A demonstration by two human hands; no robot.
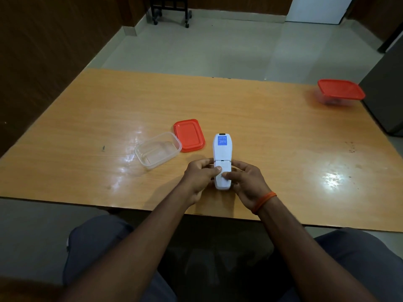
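Note:
A white remote control (222,149) lies face down near the front of the wooden table (87,118), a blue label on its back. My left hand (199,177) grips its lower end from the left, thumb pressing on the battery cover (222,165). From the right, my right hand (248,182) grips the same end, its thumb laid across the cover just below. An orange band circles my right wrist.
An open clear plastic container (158,150) sits left of the remote, its red lid (189,135) lying beside it. A closed clear container with a red lid (340,91) stands at the table's far right. A dark cabinet stands at the right edge.

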